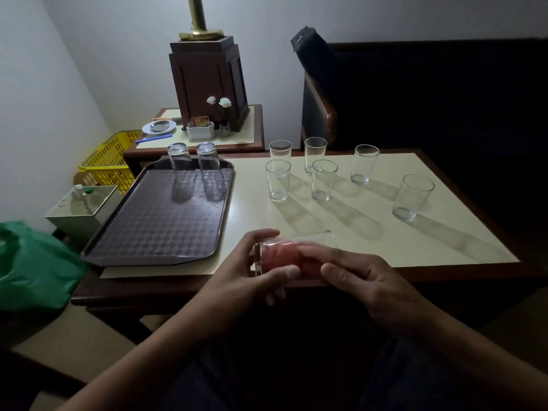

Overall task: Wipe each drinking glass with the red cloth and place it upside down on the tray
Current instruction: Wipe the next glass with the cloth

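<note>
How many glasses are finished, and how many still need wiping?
Two glasses already stand upside down at the far end of the tray. A third glass lies sideways in the left hand, while the right hand pushes the red cloth inside it. Six upright glasses wait on the table, so most of the job is left.

Clear glass (260, 258) on its side, red cloth (281, 256) stuffed inside, two glasses (179, 158) upside down at brown tray (154, 229) far edge, six upright glasses (278, 181) to its right

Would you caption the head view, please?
Left hand holds a glass, right hand pushes red cloth inside; two glasses upturned on tray.
</note>
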`<act>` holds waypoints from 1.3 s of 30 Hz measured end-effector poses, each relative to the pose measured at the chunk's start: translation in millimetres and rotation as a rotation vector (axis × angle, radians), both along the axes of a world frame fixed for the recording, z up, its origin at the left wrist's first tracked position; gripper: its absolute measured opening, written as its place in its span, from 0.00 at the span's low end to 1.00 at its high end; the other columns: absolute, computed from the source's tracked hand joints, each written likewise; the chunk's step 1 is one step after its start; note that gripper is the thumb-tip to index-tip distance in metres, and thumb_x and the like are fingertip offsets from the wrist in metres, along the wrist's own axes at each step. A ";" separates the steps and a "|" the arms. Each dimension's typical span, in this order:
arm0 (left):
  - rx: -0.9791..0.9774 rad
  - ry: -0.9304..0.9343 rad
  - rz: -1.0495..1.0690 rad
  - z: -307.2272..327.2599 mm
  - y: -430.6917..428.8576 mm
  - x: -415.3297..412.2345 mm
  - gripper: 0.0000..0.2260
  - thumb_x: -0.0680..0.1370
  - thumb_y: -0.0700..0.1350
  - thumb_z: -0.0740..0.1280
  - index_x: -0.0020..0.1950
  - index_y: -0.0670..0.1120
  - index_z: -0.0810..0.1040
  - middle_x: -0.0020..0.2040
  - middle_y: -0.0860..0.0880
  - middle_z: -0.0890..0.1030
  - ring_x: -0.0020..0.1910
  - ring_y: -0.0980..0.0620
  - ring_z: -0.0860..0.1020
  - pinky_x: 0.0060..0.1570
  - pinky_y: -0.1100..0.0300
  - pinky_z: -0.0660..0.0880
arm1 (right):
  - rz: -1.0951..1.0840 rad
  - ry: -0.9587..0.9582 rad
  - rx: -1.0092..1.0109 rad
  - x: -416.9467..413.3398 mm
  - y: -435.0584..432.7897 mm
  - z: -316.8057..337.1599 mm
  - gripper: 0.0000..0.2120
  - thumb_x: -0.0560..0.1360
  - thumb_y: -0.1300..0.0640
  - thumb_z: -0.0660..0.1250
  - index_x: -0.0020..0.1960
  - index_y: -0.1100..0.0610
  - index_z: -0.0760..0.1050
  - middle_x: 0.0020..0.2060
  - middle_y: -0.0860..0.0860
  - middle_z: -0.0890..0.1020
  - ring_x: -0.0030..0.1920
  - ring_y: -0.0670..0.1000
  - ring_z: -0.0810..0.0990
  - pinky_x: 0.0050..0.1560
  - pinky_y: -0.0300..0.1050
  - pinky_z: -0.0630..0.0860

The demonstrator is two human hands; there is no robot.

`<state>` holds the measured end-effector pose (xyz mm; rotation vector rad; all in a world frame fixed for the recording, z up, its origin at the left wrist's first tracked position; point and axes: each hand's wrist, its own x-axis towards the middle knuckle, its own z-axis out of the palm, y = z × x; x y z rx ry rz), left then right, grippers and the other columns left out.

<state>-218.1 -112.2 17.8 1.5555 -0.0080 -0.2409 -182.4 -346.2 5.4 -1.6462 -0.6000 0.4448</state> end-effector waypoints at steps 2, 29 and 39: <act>-0.146 0.151 0.033 -2.6 -5.5 0.4 0.21 0.79 0.50 0.70 0.68 0.42 0.73 0.44 0.44 0.83 0.33 0.48 0.78 0.31 0.61 0.75 | 0.012 -0.158 -0.078 -2.1 0.5 -3.1 0.18 0.83 0.63 0.66 0.70 0.52 0.81 0.73 0.39 0.79 0.76 0.41 0.73 0.75 0.35 0.68; -0.159 0.185 0.004 -3.8 1.0 0.6 0.19 0.79 0.49 0.73 0.63 0.38 0.77 0.43 0.43 0.82 0.35 0.48 0.79 0.32 0.61 0.75 | -0.093 -0.140 -0.032 -4.4 -1.8 -3.3 0.21 0.75 0.68 0.77 0.64 0.50 0.85 0.64 0.47 0.86 0.67 0.51 0.83 0.70 0.55 0.79; -0.128 0.100 -0.032 3.2 0.3 -3.5 0.19 0.78 0.47 0.74 0.68 0.45 0.77 0.50 0.39 0.83 0.41 0.46 0.82 0.40 0.57 0.81 | -0.183 -0.153 0.023 -5.0 -3.5 0.4 0.19 0.71 0.68 0.81 0.59 0.54 0.87 0.57 0.50 0.87 0.60 0.51 0.86 0.60 0.44 0.82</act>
